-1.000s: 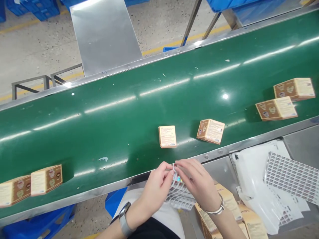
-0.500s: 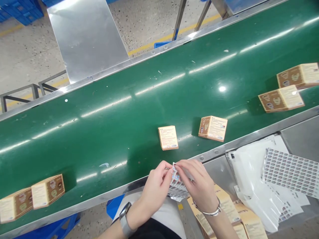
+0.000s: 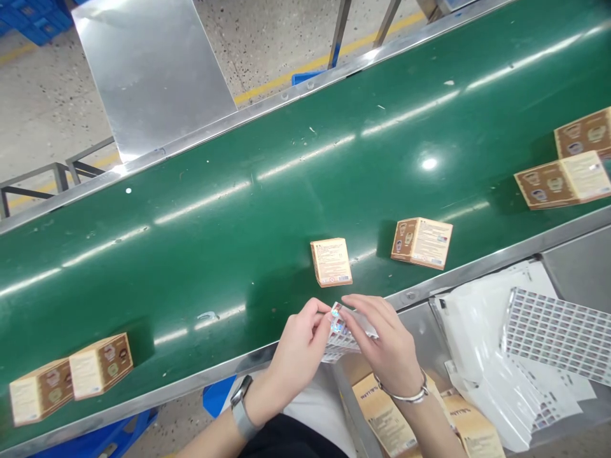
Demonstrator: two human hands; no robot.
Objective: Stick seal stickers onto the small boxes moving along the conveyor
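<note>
Sheet (image 3: 338, 343) bends, gripped by my left hand (image 3: 298, 343) and right hand (image 3: 389, 346), likely for steadiness; box (image 3: 333, 262) at twelve o'clock.

A pale, gridded sticker sheet (image 3: 340, 341), glinting with iridescent colour at its far corner, is held up slanted, near the scene's middle.

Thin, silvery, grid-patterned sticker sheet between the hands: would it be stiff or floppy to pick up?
The thin, silvery, grid-patterned sticker sheet would probably feel floppy, as it appears to bend beside the left hand. It is likely light, since it looks paper-thin. Its shiny, light-catching surface may make it a little slippery.
</note>
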